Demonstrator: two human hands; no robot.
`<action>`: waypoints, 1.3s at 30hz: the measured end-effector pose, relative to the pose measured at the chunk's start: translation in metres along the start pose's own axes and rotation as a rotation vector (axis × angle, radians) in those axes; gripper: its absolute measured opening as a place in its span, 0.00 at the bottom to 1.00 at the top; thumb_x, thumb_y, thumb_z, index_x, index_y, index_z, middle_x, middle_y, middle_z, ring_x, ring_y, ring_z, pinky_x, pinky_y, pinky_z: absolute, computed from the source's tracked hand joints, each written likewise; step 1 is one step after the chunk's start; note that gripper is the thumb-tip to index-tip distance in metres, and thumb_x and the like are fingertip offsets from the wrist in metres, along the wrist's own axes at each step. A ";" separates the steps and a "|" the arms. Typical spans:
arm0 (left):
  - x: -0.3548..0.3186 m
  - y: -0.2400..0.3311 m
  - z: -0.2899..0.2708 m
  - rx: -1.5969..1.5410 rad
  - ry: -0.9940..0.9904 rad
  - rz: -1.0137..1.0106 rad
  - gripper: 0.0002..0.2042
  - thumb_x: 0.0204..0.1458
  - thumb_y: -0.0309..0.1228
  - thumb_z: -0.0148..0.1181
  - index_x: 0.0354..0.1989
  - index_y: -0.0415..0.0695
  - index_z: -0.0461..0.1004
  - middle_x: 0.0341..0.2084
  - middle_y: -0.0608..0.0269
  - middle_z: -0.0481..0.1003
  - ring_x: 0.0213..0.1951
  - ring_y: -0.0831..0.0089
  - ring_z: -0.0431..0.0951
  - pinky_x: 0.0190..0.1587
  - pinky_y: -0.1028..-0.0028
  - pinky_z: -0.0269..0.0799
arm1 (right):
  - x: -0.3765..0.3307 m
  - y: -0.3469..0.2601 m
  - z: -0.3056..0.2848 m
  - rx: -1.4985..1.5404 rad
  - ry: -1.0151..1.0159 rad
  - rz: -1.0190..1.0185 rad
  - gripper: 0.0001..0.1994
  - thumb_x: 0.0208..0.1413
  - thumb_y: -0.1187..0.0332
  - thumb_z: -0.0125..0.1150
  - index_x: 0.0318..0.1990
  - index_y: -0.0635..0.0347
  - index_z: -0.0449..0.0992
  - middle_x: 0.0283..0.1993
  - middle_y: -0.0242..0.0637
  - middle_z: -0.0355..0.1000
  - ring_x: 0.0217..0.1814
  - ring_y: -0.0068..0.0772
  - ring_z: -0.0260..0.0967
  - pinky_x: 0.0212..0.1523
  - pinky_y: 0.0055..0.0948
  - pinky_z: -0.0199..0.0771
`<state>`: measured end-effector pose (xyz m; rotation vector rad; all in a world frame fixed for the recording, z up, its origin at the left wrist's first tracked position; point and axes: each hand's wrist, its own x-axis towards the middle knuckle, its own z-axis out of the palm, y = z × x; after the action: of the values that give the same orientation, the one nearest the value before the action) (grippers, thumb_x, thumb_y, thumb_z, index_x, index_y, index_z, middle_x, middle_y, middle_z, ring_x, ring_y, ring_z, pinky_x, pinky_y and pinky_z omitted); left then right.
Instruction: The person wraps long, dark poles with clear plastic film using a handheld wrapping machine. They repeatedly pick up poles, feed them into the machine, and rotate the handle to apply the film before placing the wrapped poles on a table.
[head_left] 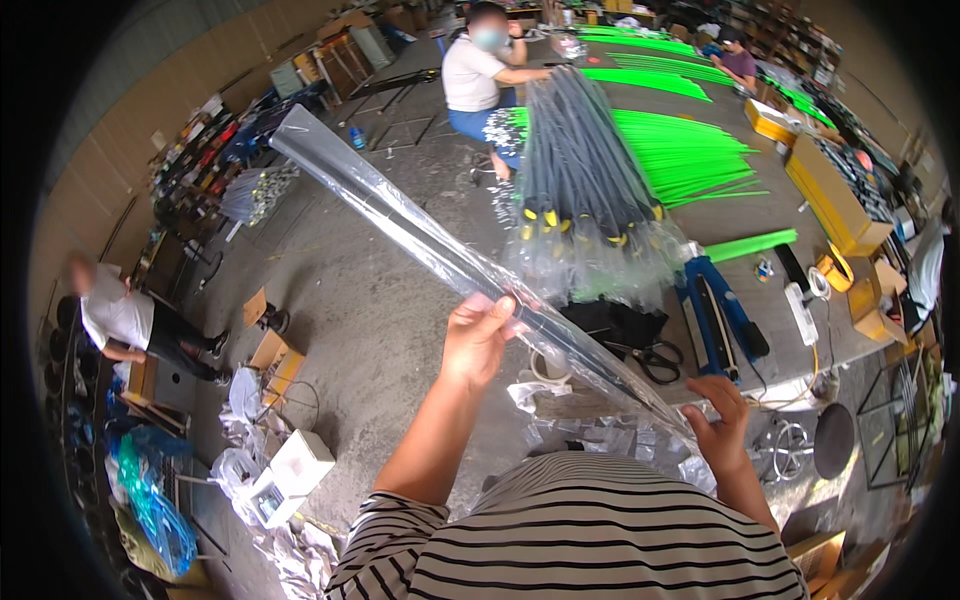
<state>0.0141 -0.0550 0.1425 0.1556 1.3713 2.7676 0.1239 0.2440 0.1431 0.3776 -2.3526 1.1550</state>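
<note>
Holding a long clear plastic sleeve (440,245), left hand (478,335) and right hand (720,420).

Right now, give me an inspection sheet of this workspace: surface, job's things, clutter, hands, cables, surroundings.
Surface: long grey worktable, crowded.
Job's things: long clear plastic sleeve held slanting up to the left; bundle of dark rods in clear sleeves on the table.
Clutter: green rods, scissors, blue sealer tool, yellow boxes, plastic scraps.
Hands: left hand grips the sleeve midway; right hand holds its lower end.
Cables: white power strip with cord at the table's right end.
Surroundings: seated person in white shirt at the table, another crouching on the concrete floor, cardboard boxes.
</note>
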 end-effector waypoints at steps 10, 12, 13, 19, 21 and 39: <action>-0.048 -0.087 0.053 0.010 -0.287 -0.214 0.07 0.46 0.22 0.56 0.36 0.37 0.72 0.33 0.63 0.73 0.36 0.77 0.72 0.38 0.78 0.68 | 0.096 -0.063 0.057 0.248 0.020 -0.183 0.11 0.37 0.70 0.65 0.29 0.63 0.73 0.27 0.39 0.70 0.27 0.34 0.69 0.27 0.26 0.68; -0.051 -0.093 0.050 0.051 -0.292 -0.220 0.08 0.47 0.21 0.55 0.36 0.37 0.72 0.32 0.64 0.73 0.35 0.77 0.72 0.37 0.78 0.68 | 0.097 -0.062 0.059 0.331 -0.104 -0.027 0.11 0.37 0.71 0.66 0.29 0.64 0.73 0.26 0.39 0.70 0.24 0.29 0.68 0.26 0.22 0.67; -0.052 -0.095 0.048 0.073 -0.291 -0.223 0.08 0.47 0.21 0.55 0.37 0.37 0.72 0.31 0.65 0.73 0.34 0.78 0.72 0.37 0.78 0.68 | 0.100 -0.059 0.058 0.365 -0.157 0.018 0.08 0.40 0.72 0.65 0.27 0.64 0.72 0.23 0.34 0.70 0.21 0.20 0.66 0.23 0.19 0.65; -0.054 -0.082 0.059 0.052 -0.318 -0.232 0.09 0.46 0.20 0.55 0.37 0.37 0.72 0.31 0.65 0.73 0.34 0.79 0.72 0.38 0.79 0.67 | 0.103 -0.042 0.055 0.858 -0.237 0.260 0.07 0.44 0.75 0.62 0.31 0.65 0.69 0.28 0.31 0.69 0.26 0.13 0.63 0.26 0.15 0.64; -0.054 -0.083 0.061 0.068 -0.311 -0.240 0.09 0.46 0.20 0.56 0.37 0.36 0.72 0.31 0.65 0.73 0.34 0.79 0.71 0.38 0.79 0.67 | 0.109 -0.042 0.057 0.982 -0.172 0.238 0.12 0.44 0.76 0.61 0.37 0.66 0.68 0.32 0.34 0.68 0.32 0.15 0.64 0.30 0.17 0.66; -0.069 -0.121 0.053 0.325 -0.300 -0.356 0.05 0.44 0.26 0.61 0.24 0.39 0.71 0.20 0.69 0.72 0.23 0.84 0.68 0.27 0.82 0.63 | 0.148 -0.076 0.052 0.621 -0.023 -0.004 0.09 0.42 0.73 0.63 0.32 0.65 0.72 0.24 0.31 0.69 0.24 0.17 0.65 0.25 0.17 0.64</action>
<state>0.0880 0.0539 0.0737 0.2928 1.5728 2.1260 0.0171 0.1524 0.2457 0.6007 -1.9585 1.8740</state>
